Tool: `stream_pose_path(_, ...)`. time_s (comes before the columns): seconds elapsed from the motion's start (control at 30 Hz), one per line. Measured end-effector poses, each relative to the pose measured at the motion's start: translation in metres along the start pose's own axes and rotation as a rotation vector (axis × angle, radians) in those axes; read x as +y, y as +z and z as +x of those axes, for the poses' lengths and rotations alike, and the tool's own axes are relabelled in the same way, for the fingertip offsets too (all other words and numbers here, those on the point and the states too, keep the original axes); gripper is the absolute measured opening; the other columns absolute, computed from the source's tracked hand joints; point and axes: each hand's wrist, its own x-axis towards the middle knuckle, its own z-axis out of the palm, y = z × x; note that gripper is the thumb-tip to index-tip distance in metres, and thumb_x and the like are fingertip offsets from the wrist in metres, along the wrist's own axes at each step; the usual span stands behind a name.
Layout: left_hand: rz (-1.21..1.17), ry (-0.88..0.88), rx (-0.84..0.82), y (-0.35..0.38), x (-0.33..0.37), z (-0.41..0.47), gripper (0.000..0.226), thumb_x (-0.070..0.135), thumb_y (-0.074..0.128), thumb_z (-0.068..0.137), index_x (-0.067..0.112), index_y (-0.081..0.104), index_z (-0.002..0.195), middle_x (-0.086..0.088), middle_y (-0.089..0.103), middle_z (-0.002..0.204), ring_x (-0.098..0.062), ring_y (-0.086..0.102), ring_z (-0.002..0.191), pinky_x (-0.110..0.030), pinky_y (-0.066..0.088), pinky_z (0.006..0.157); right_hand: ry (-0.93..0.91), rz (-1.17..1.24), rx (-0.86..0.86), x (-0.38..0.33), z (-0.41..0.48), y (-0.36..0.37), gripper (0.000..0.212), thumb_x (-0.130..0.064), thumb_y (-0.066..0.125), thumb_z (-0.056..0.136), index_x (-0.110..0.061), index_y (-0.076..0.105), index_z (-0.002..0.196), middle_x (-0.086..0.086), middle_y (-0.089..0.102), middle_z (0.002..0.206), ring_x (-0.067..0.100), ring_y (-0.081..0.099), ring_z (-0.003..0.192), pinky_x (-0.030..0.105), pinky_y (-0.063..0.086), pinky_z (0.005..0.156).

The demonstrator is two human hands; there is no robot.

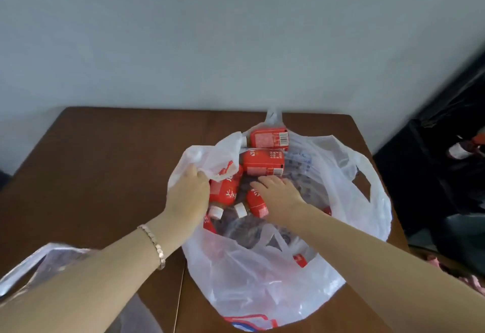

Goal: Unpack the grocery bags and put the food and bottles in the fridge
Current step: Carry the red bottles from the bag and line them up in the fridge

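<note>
Bag: a white plastic grocery bag [262, 285] sits slumped on the brown surface [105, 162], its mouth spread wide and facing up.
Left hand: the left hand [190, 188] grips the bag's left rim in curled fingers and draws it aside, I judge to hold the mouth open so the other arm has room.
Right hand: the right hand [278, 190] is inside the bag, palm down and fingers fairly straight, laid over the pile and closed round nothing yet.
Contents: red-labelled bottles [262, 162] lie on their sides, heaped across one another. Two lie side by side at the far rim, and others point their white caps [241, 209] towards the person (more may sit lower, veiled by plastic).
Why lying flat: a soft bag gives no support, so I judge the bottles have tumbled against each other.
Second bag: a translucent second bag [52, 256] lies at the near left corner, partly behind the forearm, and I cannot tell what it holds.
Wrist: a bracelet [154, 243] circles the left wrist.
Fridge: not in view.
Stage: early, I judge, as the bag looks nearly full.
</note>
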Motion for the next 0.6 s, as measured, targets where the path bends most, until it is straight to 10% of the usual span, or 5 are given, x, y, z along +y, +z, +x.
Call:
stream_pose_path(0.1, 0.033, -0.062, 0.081, -0.008, -0.003, -0.011, 0.036, 0.034, 0.038, 0.098, 0.011, 0.048, 0.125, -0.009, 0.045, 0.130, -0.020, 0.054, 0.104, -0.025, 0.047, 0.073, 0.068, -0.019, -0.054, 0.002, 0.021, 0.017, 0.083, -0.036, 0.074, 0.077, -0.025, 0.024, 0.143, 0.003, 0.033, 0.143, 0.026, 0.029, 0.134, 0.048, 0.033, 0.106)
stream_pose_path(0.2, 0.132, 0.032, 0.081, -0.017, -0.005, -0.008, 0.032, 0.038, 0.074, 0.073, 0.007, 0.067, 0.075, -0.011, 0.060, 0.086, -0.021, 0.056, 0.070, -0.025, 0.036, 0.048, 0.164, 0.224, -0.024, 0.012, 0.022, 0.031, 0.088, -0.048, 0.079, 0.066, -0.026, 0.031, 0.137, 0.000, 0.041, 0.133, 0.024, 0.043, 0.123, 0.042, 0.044, 0.098)
stream_pose_path(0.27, 0.277, 0.188, 0.201, -0.017, -0.010, 0.006, 0.025, 0.020, 0.086, 0.047, 0.009, 0.064, 0.051, -0.010, 0.058, 0.067, -0.028, 0.054, 0.066, -0.033, 0.039, 0.057, 0.230, 0.426, -0.038, 0.020, 0.016, 0.035, 0.089, -0.052, 0.080, 0.061, -0.027, 0.036, 0.134, -0.002, 0.047, 0.129, 0.020, 0.050, 0.116, 0.037, 0.047, 0.096)
stream_pose_path(0.4, 0.220, 0.768, 0.112, -0.018, 0.002, 0.022, 0.015, 0.008, 0.081, 0.059, 0.011, 0.071, 0.071, -0.006, 0.068, 0.086, -0.024, 0.064, 0.083, -0.037, 0.052, 0.083, 0.221, 0.636, -0.050, 0.026, -0.004, 0.038, 0.089, -0.043, 0.084, 0.060, -0.028, 0.037, 0.134, -0.003, 0.048, 0.129, 0.015, 0.049, 0.112, 0.030, 0.045, 0.098)
stream_pose_path(0.6, -0.408, 0.472, -0.356, -0.018, 0.029, 0.016, 0.033, 0.042, 0.049, 0.094, 0.027, 0.042, 0.122, 0.007, 0.055, 0.111, -0.008, 0.056, 0.086, -0.013, 0.047, 0.067, 0.135, 0.830, 0.078, 0.015, -0.027, 0.022, 0.088, -0.037, 0.087, 0.057, -0.036, 0.038, 0.129, -0.015, 0.046, 0.117, 0.004, 0.048, 0.104, 0.020, 0.046, 0.091)
